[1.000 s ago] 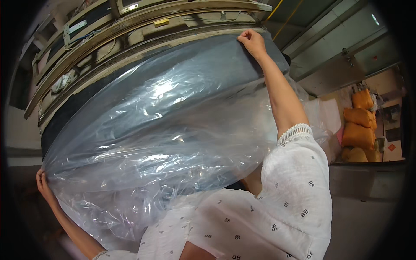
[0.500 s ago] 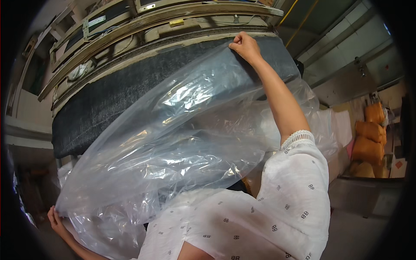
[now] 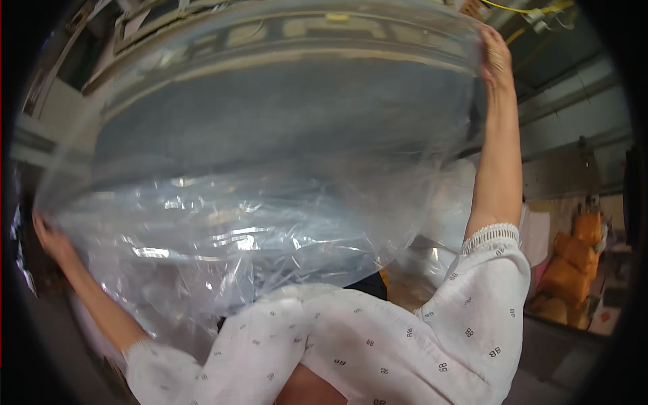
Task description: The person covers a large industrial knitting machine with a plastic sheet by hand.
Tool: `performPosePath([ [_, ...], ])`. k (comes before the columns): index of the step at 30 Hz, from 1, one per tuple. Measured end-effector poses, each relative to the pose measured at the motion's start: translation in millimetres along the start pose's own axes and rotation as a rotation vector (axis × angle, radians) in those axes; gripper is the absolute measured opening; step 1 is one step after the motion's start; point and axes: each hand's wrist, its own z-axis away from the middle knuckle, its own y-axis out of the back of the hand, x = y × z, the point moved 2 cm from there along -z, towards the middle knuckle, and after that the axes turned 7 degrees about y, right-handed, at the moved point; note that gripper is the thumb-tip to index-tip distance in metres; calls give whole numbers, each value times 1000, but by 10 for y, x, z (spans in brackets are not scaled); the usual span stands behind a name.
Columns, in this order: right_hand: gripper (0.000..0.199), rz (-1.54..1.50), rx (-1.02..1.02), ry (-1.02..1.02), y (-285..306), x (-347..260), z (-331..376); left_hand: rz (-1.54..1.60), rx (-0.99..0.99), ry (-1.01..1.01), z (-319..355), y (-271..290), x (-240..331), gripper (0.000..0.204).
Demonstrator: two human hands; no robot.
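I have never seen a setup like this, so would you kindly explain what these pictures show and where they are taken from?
No robot here: a person works with two bare hands. Every picture comes from a fisheye camera worn on their head, looking down, so straight edges bend toward the rim. The left hand and right hand hold a clear plastic sheet stretched between them. Through it shows a broad dark surface; how much of it the sheet touches, I cannot tell. Orange bundles are piled off to the right.
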Motion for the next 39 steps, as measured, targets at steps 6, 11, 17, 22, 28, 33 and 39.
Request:
performPosePath([
  [6,11,430,210,103,293,1435,469,-447,-232,-127,-706,-958,-1495,30],
  [11,15,623,126,90,387,1259,376,-427,-232,-70,-462,-1807,-1620,30],
  [17,14,739,88,67,492,1373,196,-430,-198,-58,-588,-2152,-1531,26],
  [22,13,652,87,37,394,1452,145,-330,-252,-40,-676,-2144,-1570,22],
  [28,32,1121,187,220,523,1376,120,-442,-125,-106,-629,-2247,-1621,23],
  [33,31,1137,245,127,680,1408,59,-329,-140,59,-632,-2163,-1602,22],
  [39,40,863,299,125,390,1354,95,-85,-99,199,-686,-2095,-1564,20],
])
